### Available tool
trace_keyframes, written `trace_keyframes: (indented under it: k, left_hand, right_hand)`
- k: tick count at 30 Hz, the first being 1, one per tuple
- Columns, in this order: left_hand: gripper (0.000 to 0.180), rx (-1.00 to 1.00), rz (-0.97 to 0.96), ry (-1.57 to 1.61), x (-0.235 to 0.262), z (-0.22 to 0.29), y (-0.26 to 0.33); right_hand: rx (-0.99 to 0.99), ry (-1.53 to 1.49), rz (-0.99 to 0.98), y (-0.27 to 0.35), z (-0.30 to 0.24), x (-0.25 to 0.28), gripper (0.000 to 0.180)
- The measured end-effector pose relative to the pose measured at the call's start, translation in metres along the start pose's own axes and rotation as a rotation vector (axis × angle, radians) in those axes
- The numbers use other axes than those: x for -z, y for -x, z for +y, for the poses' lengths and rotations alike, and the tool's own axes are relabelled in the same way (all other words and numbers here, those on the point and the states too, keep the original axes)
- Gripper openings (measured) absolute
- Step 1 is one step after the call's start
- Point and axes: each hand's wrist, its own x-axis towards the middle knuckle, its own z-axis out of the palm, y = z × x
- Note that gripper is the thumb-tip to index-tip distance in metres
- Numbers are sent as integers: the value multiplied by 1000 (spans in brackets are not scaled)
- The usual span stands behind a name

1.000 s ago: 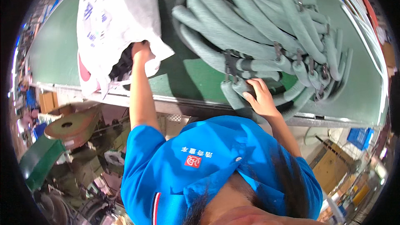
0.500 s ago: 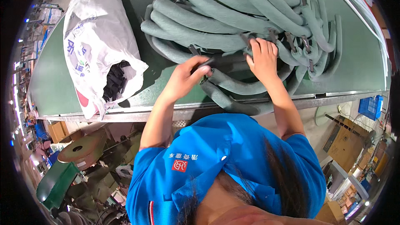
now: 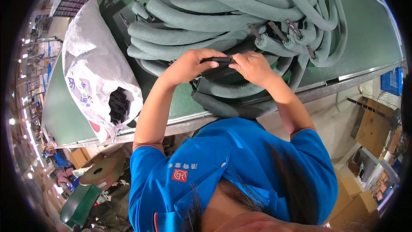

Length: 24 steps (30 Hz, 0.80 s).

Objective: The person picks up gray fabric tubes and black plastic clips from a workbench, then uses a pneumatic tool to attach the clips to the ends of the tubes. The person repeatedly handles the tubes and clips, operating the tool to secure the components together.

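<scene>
My left hand (image 3: 191, 66) pinches one end of a small black sleeve-like piece (image 3: 222, 60). On its other end, the fingers of my right hand (image 3: 255, 68) are closed, so both hands share it just above the near side of a pile. That pile is made of curved tubes (image 3: 206, 17) covered in grey-green fabric, several with dark flat metal tabs (image 3: 294, 28) at their ends. Below my hands lies a curved tube (image 3: 231, 88) close to the table's front edge. Whether the black piece touches any tube end is hidden by my fingers.
A white plastic bag (image 3: 81, 56) lies to the left on the green table (image 3: 180, 105), its mouth showing several black pieces (image 3: 119, 105). A metal edge (image 3: 317, 94) runs along the table front. Beyond it at right are a blue crate (image 3: 391, 81) and cardboard boxes (image 3: 372, 124).
My right hand has left a tube end in the pile and joined my left hand on the black piece. The whole view has shifted and turned slightly.
</scene>
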Motion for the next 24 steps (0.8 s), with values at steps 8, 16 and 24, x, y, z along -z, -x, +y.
trace_keyframes:
  k: [8, 16, 24]
  left_hand:
    - [27, -137, -175, -219, 4, 17, -27]
    - [25, -221, -92, -398, -31, 6, -27]
    - [37, -71, -12, -594, -62, -12, -26]
  right_hand:
    - [-10, 65, 18, 14, 1, 9, 30]
    - [16, 252, 82, 53, 27, -8, 31]
    - [-56, 297, -170, 46, 26, -17, 27]
